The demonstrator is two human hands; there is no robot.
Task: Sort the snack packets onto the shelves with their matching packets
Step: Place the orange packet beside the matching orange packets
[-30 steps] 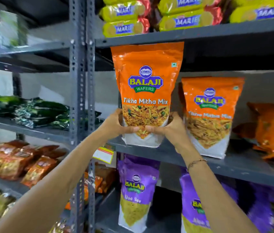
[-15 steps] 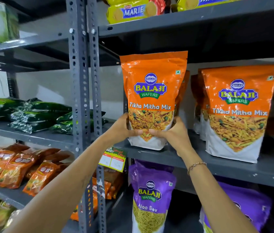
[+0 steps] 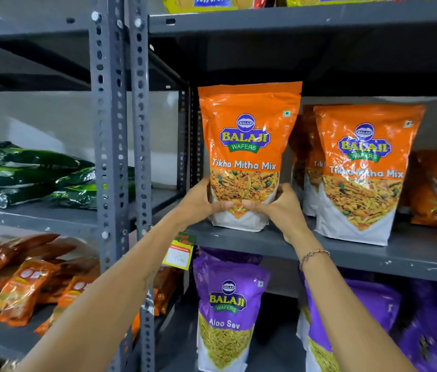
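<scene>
An orange Tikha Mitha Mix packet (image 3: 248,146) stands upright on the grey middle shelf (image 3: 346,255), at its left end. My left hand (image 3: 198,202) grips its lower left side and my right hand (image 3: 279,208) grips its lower right side, thumbs meeting on the front. Just to the right stands a matching orange packet (image 3: 364,173), with more of the same behind it. The two front packets are apart, with a narrow gap between them.
Purple Aloo Sev packets (image 3: 228,312) fill the shelf below. Marie biscuit packs (image 3: 212,1) lie on the top shelf. On the left rack lie green packets (image 3: 24,173) and small orange packets (image 3: 21,285). A price tag (image 3: 179,253) hangs by the grey upright post (image 3: 110,130).
The packet in my hands has come down a little and now rests on the shelf edge. The view has shifted closer and slightly left.
</scene>
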